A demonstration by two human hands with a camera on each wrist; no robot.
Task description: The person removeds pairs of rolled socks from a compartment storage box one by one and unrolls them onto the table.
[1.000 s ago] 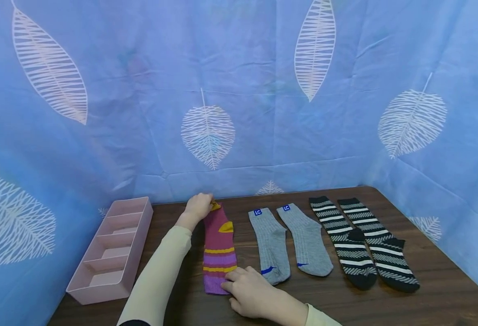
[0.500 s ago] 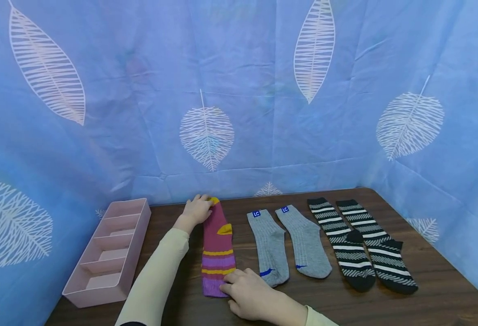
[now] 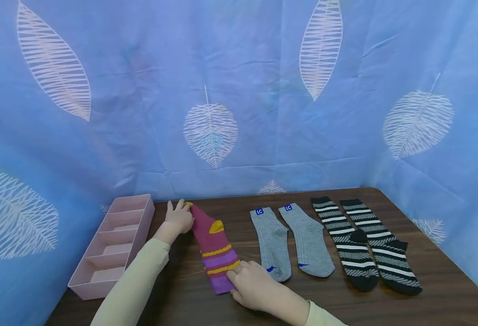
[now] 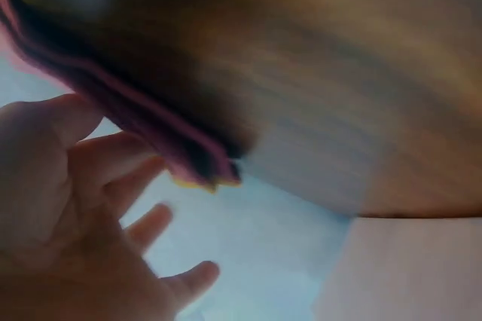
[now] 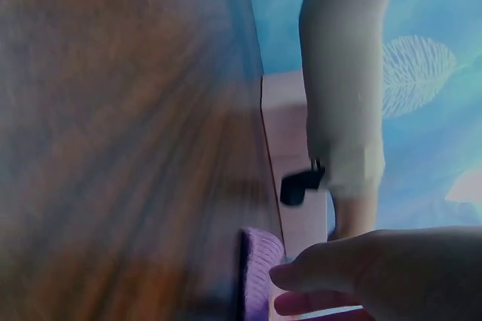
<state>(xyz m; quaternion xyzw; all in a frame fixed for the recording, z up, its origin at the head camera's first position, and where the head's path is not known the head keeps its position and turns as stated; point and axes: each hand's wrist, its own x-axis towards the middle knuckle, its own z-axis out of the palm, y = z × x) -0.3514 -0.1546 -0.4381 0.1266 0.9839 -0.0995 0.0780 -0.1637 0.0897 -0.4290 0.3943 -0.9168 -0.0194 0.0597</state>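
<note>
A magenta sock [image 3: 214,246] with yellow and purple stripes lies slanted on the dark wooden table [image 3: 385,308]. My left hand [image 3: 179,218] is at its yellow toe end, beside the pink box. In the left wrist view, the left hand [image 4: 124,174] has its thumb and forefinger on the edge of the sock [image 4: 151,132], and its other fingers are spread. My right hand [image 3: 239,278] rests its fingertips on the sock's purple cuff at the near end. The right wrist view shows the right hand [image 5: 297,291] with its fingers at the cuff [image 5: 260,272].
A pink divided box [image 3: 141,231] stands at the left edge of the table. A pair of grey socks [image 3: 271,244] lies to the right of the magenta sock. Further right lies a pair of black-and-white striped socks [image 3: 345,244]. Blue leaf-print cloth [image 3: 239,90] closes in the back and sides.
My left hand has drawn the toe end of the magenta sock left toward the pink box, so the sock now lies slanted. My right hand has stayed on the cuff.
</note>
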